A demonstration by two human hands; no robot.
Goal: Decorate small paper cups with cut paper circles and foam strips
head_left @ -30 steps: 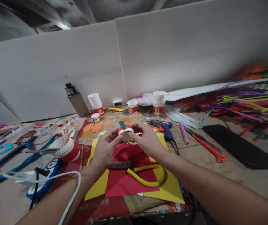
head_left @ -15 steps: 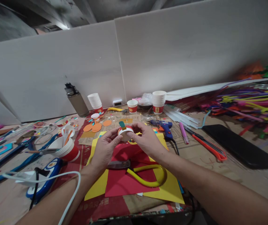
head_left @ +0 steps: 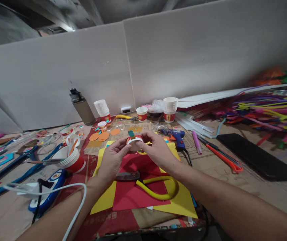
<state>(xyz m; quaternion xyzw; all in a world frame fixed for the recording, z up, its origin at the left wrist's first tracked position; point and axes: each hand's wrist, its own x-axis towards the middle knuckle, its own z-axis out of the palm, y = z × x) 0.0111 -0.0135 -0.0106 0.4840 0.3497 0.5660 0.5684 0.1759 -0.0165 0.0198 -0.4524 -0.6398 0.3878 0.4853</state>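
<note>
Between both hands is a small paper cup piece, red and white, with a round base facing me and a dark green strip sticking up from its top. My left hand grips its left side with thumb and fingers. On the right side, my right hand closes round it, the thumb across the base. Below the hands, yellow-handled scissors lie on red paper, which rests over yellow paper.
Orange paper discs, a blue glue gun, a stack of paper cups and a bottle stand or lie beyond. At right are a utility knife and a black phone-like slab. A white cable crosses my left forearm.
</note>
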